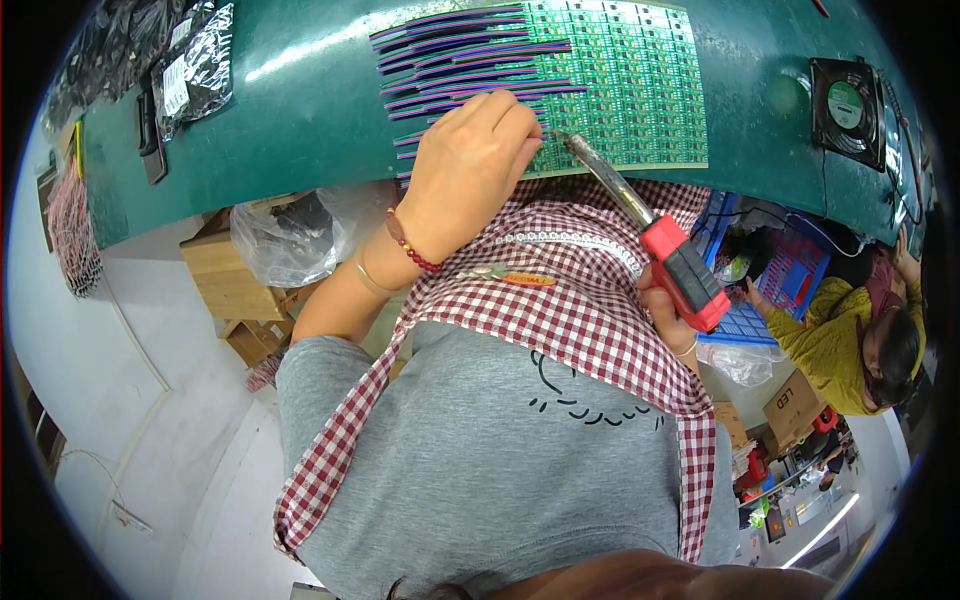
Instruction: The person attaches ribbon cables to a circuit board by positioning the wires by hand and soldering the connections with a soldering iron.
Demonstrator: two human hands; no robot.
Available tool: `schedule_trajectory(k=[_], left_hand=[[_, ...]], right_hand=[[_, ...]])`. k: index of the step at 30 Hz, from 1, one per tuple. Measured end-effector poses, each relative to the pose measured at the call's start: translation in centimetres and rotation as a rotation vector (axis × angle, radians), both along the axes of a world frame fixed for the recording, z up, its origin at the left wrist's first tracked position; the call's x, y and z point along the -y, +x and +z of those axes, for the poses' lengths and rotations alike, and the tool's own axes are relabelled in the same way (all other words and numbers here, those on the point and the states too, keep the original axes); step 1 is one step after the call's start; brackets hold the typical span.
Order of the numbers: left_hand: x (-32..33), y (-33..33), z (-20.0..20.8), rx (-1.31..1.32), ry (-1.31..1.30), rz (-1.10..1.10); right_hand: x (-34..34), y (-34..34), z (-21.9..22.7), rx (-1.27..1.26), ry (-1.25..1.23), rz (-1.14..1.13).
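Note:
A panel of small green circuit boards (640, 95) lies near the front edge of the table. Over its left part run rows of flat multi-coloured ribbon wires (450, 65), their ends on the boards. My left hand (475, 150) is closed low over the panel's near left part, fingertips pinched on a ribbon wire, most of which the hand hides. My right hand (665, 310) grips a soldering iron (685, 270) by its red and black handle. Its metal barrel slants up to the left, and the tip is at the boards, just right of my left fingertips.
Black bagged parts (195, 70) and a dark-handled blade (150, 135) lie at the table's left. A bundle of wires (75, 225) hangs off the left end. At right stands a small black fan (847, 112). Below it are a blue crate (745, 320) and a person in yellow (850, 340).

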State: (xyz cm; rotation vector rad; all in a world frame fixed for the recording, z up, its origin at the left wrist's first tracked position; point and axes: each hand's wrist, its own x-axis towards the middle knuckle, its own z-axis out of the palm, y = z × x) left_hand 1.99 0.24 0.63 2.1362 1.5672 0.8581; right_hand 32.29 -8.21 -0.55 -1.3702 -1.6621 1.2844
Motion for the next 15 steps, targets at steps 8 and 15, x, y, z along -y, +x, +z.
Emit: schedule_trajectory(k=[8, 15], left_hand=[[-0.11, -0.14, 0.12, 0.000, -0.026, -0.006], [-0.20, -0.27, 0.20, 0.017, -0.051, -0.015]], right_hand=[[0.27, 0.45, 0.12, -0.007, 0.049, 0.012], [0.30, 0.25, 0.12, -0.054, -0.004, -0.020]])
